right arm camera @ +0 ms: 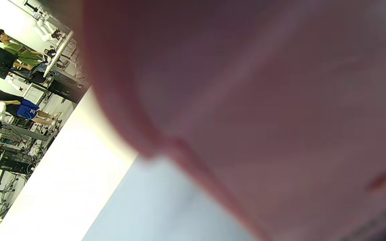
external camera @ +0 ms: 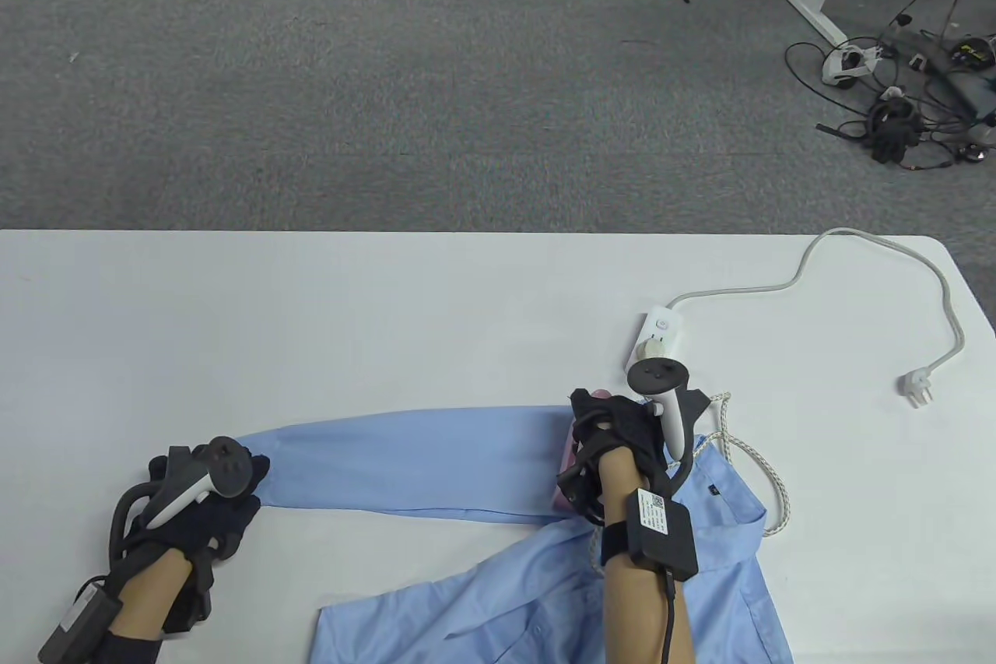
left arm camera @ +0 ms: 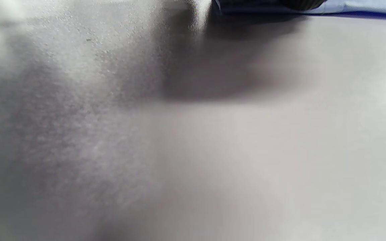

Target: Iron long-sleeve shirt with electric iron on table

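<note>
We are ironing the outstretched sleeve of the light blue long-sleeve shirt (external camera: 436, 461) on the white table (external camera: 389, 306): our left hand (external camera: 194, 497) presses the cuff, seemingly with flat fingers, our right hand (external camera: 615, 438) grips the pink electric iron (external camera: 566, 473), which should next slide toward the cuff.

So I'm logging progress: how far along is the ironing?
Early. Done: the shirt is spread on the table, one sleeve stretched out left. In hand: the right hand holds the pink iron at the sleeve's shoulder end while the left hand pins the cuff. Left: most of the sleeve and the still-rumpled body.
</note>
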A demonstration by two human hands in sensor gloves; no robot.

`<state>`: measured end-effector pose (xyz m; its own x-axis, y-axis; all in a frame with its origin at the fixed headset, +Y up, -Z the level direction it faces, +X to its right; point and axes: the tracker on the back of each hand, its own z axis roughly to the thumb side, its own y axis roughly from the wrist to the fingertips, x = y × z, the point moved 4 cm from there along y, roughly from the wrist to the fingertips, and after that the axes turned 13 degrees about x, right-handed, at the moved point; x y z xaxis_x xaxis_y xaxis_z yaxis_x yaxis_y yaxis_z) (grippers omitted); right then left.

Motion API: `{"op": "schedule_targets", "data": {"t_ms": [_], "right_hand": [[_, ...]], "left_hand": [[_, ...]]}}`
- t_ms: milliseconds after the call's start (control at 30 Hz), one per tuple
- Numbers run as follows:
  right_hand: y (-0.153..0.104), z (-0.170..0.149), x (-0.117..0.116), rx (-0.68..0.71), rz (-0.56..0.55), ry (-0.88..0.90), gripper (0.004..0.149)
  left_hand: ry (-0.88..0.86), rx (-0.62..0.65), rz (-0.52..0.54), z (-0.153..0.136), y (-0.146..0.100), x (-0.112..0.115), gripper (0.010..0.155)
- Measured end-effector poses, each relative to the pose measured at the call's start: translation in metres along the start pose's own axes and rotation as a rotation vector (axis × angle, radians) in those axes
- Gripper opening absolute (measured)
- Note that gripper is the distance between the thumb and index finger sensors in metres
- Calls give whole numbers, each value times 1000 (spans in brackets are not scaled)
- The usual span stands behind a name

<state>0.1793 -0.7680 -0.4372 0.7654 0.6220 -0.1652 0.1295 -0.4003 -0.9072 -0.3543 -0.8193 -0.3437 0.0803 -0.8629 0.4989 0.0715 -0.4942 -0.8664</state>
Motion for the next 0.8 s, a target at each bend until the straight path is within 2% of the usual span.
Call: {"op": "schedule_targets", "data": {"t_ms": [167, 267, 533, 600, 667, 800], "right_hand": [[1, -4, 10, -24, 8, -22, 62], [1, -4, 22, -55, -25, -168, 62], [0, -3, 17, 0, 3, -95, 63], [-6, 15, 13, 49, 31, -80, 63], [-20, 49, 10, 148, 39, -81, 63], [-64, 136, -6, 363, 64, -62, 64]], "left_hand": [[-4, 7, -2, -1, -1, 2, 58], [-1, 5, -8, 1, 0, 1, 58], [-16, 16, -13, 1, 1, 1, 58], [-9, 16, -11, 2, 1, 1, 59], [-7, 15, -12, 3, 1, 1, 59], [-10, 15, -13, 3, 1, 2, 59]]}}
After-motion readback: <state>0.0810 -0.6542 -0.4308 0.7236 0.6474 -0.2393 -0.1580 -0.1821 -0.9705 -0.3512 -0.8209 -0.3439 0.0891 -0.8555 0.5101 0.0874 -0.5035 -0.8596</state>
